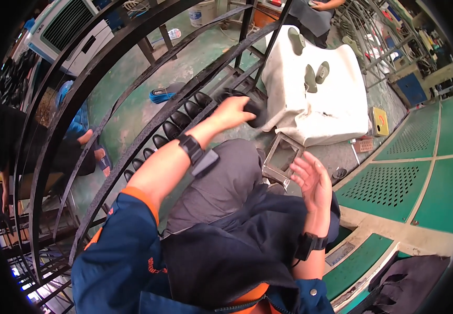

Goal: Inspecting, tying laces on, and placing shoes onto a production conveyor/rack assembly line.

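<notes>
My left hand (231,112) stretches forward over the row by the rack, its fingers closed on a black shoe (258,111). Motion blurs the shoe, and my hand hides part of it. Below and to the left of that hand, several glossy black shoes (171,129) stand in a line along the dark metal rack (112,183). My right hand (312,180) is raised, palm turned inward and fingers apart, with nothing in it. It is beside a small worn rectangular frame (273,159) on the floor.
A cloth-covered white table (336,112) ahead bears several olive-green shoe-shaped pieces (321,72). Green perforated panels (388,183) flank my right. Another person's foot in a sandal (102,159) shows beyond the rack at left, near a white air cooler (72,31). Someone sits at the far end.
</notes>
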### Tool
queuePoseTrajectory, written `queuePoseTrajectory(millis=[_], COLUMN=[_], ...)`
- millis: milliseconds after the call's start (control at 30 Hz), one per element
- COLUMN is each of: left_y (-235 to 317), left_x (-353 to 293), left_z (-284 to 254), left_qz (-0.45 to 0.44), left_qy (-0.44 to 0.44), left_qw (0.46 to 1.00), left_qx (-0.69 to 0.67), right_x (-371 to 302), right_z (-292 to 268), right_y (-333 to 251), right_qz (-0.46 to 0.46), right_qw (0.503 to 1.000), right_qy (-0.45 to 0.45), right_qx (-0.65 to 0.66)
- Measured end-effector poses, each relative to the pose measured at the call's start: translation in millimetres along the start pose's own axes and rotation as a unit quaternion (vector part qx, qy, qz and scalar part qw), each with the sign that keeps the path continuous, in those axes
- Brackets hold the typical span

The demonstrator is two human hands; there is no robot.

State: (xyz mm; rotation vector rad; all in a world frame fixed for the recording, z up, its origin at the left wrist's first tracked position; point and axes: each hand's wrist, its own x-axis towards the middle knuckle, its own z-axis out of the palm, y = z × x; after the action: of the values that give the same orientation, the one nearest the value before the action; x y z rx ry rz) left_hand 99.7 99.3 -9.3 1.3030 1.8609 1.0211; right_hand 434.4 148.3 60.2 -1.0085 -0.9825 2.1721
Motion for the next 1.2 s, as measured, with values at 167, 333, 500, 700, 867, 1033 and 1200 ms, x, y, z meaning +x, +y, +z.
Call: queuePoseTrajectory(millis=[167,333,500,700,867,1033,1200], left_y=[-143.9,-144.7,-20.0,56.3,52.1,36.5,138.5], left_x=[-6.1,-65.4,-55.9,-72.2,-47.0,-35.3,-78.0], left_z=[-29.3,-15.6,-0.1,-25.8,22.6,21.3,38.6], left_qz=[-0.123,-0.144,0.006,0.054,0.122,0.128,0.108], left_qy=[0.03,-0.059,-0.011,-0.051,-0.119,-0.109,-0.078], left_qw=[0.944,0.97,0.999,0.995,0.973,0.979,0.972], left_qx=[0.305,0.185,0.03,-0.068,0.153,0.117,0.194], right_x=[-3.1,-4.7,-28.0,-70.0,-242.8,-434.8,-597.6], right_z=[-2.1,18.6,31.1,4.9,-122.3,-275.4,-430.8], right_y=[1.4,-5.0,-76.2,-181.2,-247.5,-232.8,-176.4], right_qz=[0.006,-0.006,-0.073,-0.107,-0.187,-0.343,-0.204], right_qw=[1.0,0.998,0.979,0.9,0.907,0.743,0.433], right_qy=[-0.014,-0.049,-0.063,-0.161,0.107,0.524,0.826], right_qx=[-0.012,-0.039,-0.179,-0.392,-0.363,-0.238,-0.297])
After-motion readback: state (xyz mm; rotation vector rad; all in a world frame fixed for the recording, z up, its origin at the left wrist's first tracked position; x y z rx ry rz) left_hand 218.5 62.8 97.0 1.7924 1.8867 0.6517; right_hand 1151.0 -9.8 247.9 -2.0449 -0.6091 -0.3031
